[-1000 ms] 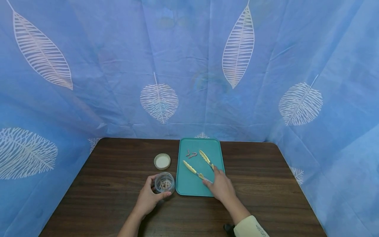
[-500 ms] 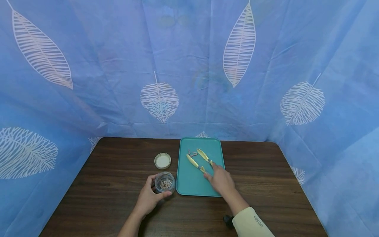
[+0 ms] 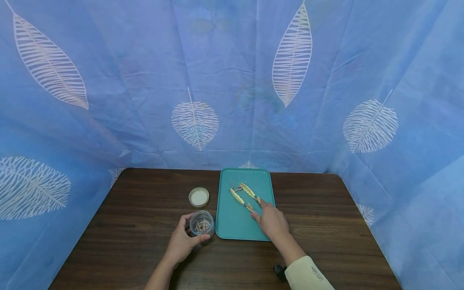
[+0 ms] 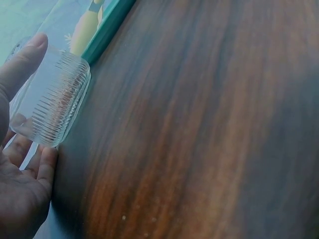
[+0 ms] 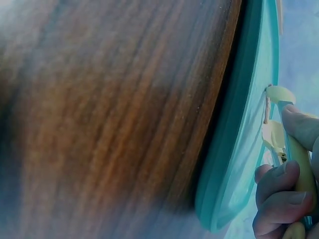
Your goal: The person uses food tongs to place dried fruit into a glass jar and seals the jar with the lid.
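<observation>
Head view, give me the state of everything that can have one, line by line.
Clear jar, uncapped, thin pieces inside
Jar lid, off, lying on the table
Yellow-tipped tongs, open, tips apart
Teal tray, flat, bearing pink worm-like pieces
Left hand, holding the jar
Right hand, gripping the tongs

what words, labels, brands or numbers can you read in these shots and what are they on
Nothing can be read for certain.
Sleeve on the right arm: a small dark mark, perhaps lettering, too small and blurred to read.
Jar, lid, tongs and tray: no text visible.
Wall cloth: leaf pictures, no readable words.
</observation>
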A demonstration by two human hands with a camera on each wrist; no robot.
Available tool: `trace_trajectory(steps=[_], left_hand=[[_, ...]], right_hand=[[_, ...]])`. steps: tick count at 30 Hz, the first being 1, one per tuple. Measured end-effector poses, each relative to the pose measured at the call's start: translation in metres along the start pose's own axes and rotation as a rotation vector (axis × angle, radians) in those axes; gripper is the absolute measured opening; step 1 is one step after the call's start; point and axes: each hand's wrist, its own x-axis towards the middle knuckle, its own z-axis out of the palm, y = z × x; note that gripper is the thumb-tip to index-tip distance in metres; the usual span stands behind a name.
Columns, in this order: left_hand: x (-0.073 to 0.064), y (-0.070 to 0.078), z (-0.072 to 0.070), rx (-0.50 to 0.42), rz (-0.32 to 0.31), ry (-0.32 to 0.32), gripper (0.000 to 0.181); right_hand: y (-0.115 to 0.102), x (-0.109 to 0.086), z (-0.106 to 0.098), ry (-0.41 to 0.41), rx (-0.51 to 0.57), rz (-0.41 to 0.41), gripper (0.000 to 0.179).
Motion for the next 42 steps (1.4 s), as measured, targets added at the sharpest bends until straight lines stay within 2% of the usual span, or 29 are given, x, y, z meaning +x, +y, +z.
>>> trace_trajectory(steps=[14,25,32,42], left_hand=[[0.0,0.0,0.0,0.011,-0.003,-0.004,0.092],[0.002,0.0,0.001,0.003,-0.023,0.004,0.092],[0.002,0.001,0.001,0.011,-0.035,0.015,0.092],[-0.002,0.002,0.001,0.003,0.002,-0.005,0.089]], right_hand=[[0.002,-0.012,0.0,0.042,0.039,-0.011,0.068],[-0.01,-0.032,-0.003,0.093,0.044,-0.069,0.066],[-0.021,-0.046,-0.004,0.129,0.025,-0.133,0.066],[-0.035,-0.072,-0.007,0.166,0.061,-0.21,0.065]])
